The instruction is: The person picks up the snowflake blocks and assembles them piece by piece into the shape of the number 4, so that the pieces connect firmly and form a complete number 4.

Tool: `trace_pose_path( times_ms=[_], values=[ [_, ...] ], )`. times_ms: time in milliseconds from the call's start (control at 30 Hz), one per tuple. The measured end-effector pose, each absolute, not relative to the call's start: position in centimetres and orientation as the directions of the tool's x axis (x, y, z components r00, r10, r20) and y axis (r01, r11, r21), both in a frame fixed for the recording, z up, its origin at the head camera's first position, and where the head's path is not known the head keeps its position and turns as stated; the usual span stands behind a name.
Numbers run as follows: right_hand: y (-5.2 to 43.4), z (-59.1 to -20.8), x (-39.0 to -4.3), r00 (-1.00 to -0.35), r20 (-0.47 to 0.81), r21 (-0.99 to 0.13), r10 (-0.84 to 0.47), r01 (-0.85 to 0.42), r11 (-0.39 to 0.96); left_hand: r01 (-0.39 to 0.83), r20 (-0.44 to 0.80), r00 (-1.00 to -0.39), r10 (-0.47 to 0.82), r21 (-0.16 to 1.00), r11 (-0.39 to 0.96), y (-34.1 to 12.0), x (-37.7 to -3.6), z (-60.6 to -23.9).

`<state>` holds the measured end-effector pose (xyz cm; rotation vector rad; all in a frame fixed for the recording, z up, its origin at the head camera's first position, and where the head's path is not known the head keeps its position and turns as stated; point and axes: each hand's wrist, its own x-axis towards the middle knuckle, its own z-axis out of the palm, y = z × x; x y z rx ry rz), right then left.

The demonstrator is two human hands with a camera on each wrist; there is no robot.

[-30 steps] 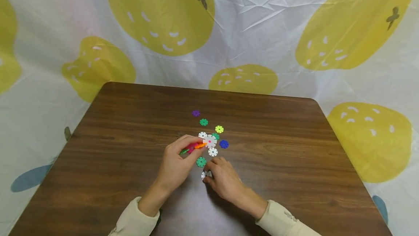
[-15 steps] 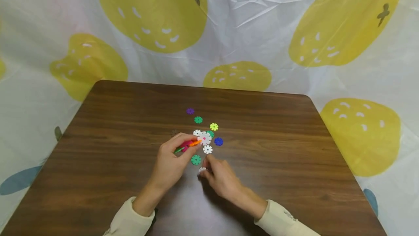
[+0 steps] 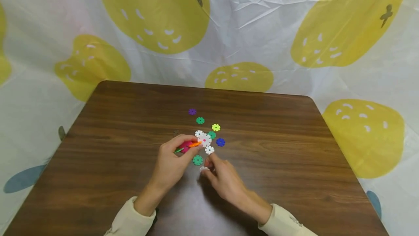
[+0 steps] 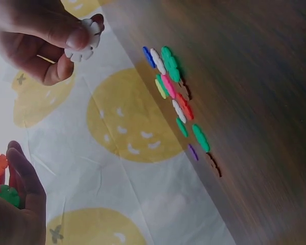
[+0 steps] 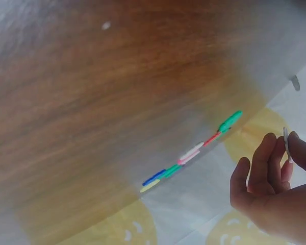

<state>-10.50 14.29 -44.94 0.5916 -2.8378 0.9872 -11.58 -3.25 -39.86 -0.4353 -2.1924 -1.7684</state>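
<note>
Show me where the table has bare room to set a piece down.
Bare wood on the table left of the left hand, right of the blue disc to the edge, and beyond the purple disc. Crowded: loose discs between purple disc and right hand.

On my worktop (image 3: pixel 114 148) the loose discs (image 3: pixel 209 130) lie in a cluster at the middle, strung from the far side toward me. My left grip (image 3: pixel 173 163) sits just left of the cluster, holding a joined piece (image 3: pixel 190 145) against its near edge. My right grip (image 3: pixel 222 178) sits nearer to me, just right of the left one, pinching one disc (image 3: pixel 203 168) close before the cluster.
</note>
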Motion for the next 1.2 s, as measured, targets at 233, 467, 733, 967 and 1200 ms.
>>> trace_pose_path(
  times_ms=[233, 467, 733, 967, 1200],
  values=[
    [14.4, -44.2, -10.2, -0.921, 0.259, -0.595, -0.292, -0.390, 0.703, 0.405, 0.407, -0.913, 0.037, 0.890, 0.207, -3.5, -11.8, -40.4],
    [14.7, -43.3, -10.0, -0.895, 0.341, -0.555, -0.289, -0.440, 0.706, 0.400, 0.402, -0.915, 0.040, 0.890, 0.220, -3.5, -11.0, -38.8],
    [15.0, -42.2, -9.8, -0.868, 0.397, -0.537, -0.296, -0.482, 0.693, 0.415, 0.415, -0.908, 0.055, 0.876, 0.246, -3.4, -10.3, -37.0],
    [15.5, -41.0, -10.1, -0.789, 0.539, -0.486, -0.295, -0.577, 0.656, 0.416, 0.412, -0.909, 0.070, 0.879, 0.232, -3.3, -10.3, -37.1],
    [15.5, -40.3, -10.4, -0.677, 0.673, -0.419, -0.296, -0.680, 0.602, 0.423, 0.418, -0.906, 0.072, 0.876, 0.233, -3.2, -10.3, -37.2]
  ],
)
